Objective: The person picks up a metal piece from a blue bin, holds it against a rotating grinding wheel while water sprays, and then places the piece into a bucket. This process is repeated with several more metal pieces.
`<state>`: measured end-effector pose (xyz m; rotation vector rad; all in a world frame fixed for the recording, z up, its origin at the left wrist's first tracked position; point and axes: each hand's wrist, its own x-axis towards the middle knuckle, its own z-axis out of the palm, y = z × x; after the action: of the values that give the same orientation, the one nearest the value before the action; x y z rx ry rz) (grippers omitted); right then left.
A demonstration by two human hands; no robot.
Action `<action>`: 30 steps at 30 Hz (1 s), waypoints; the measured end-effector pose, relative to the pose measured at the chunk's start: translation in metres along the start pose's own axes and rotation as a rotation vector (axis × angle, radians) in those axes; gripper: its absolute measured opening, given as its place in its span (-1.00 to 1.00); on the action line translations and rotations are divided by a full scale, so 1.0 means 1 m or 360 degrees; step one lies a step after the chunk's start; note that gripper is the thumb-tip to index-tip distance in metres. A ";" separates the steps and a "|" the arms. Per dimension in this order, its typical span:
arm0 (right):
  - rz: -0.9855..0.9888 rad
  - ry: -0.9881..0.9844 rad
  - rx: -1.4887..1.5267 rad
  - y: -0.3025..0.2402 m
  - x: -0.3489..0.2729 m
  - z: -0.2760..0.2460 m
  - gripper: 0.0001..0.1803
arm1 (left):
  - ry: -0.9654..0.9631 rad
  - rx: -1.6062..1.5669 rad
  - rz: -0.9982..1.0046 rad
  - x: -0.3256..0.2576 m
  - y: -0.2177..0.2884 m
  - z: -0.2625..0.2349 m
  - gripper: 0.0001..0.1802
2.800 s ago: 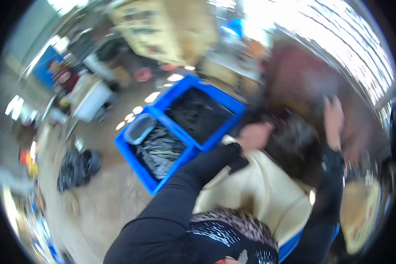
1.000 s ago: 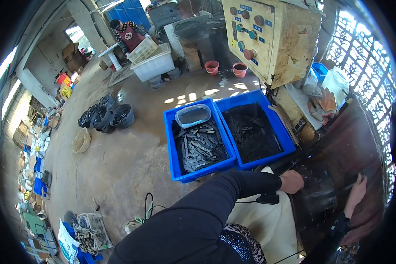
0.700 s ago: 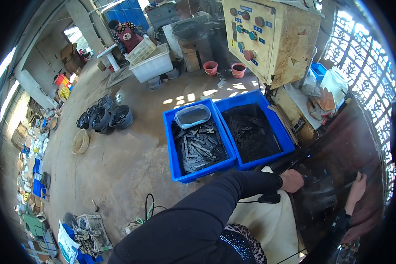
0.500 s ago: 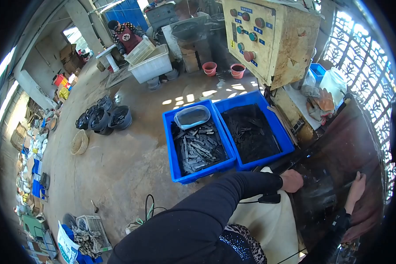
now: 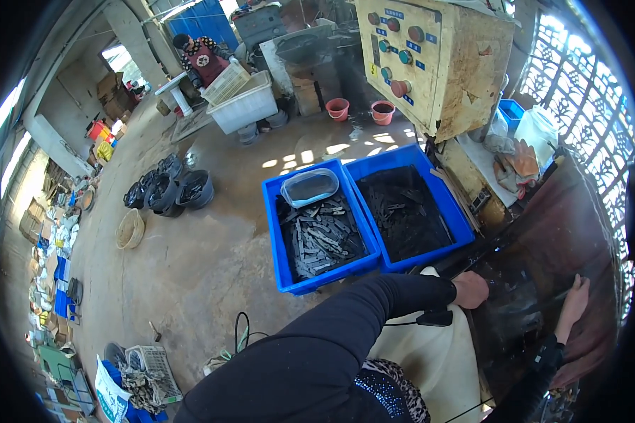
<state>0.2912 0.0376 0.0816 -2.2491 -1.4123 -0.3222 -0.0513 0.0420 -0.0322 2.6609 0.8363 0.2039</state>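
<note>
Holding a thin dark strip (image 5: 547, 301) at the dark table (image 5: 501, 330)

Our right grip (image 5: 573, 307) is closed on the right end of the strip, which slants leftward across the table. Our left grip (image 5: 470, 290) is by the table's near left edge; its fingers are hidden, so we cannot tell whether it holds anything. Beyond our left sleeve (image 5: 409, 296), two blue bins (image 5: 327, 278) stand side by side. The left one bears grey strips (image 5: 323, 236) and a clear tub (image 5: 310, 187).
</note>
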 end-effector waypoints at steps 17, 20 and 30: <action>0.0004 0.0012 -0.0003 -0.004 -0.004 -0.003 -0.56 | 0.0010 0.0081 -0.0028 -0.001 0.002 0.000 -0.78; 0.0032 0.0045 -0.0022 -0.008 -0.004 -0.002 -0.56 | 0.0038 0.0118 0.0027 0.000 -0.001 0.006 -0.79; 0.0099 -0.0005 -0.0066 -0.020 -0.003 -0.004 -0.56 | 0.0005 0.0119 0.0028 0.004 -0.007 0.007 -0.79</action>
<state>0.2725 0.0405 0.0887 -2.3223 -1.3461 -0.3301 -0.0502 0.0473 -0.0409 2.7391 0.8376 0.1844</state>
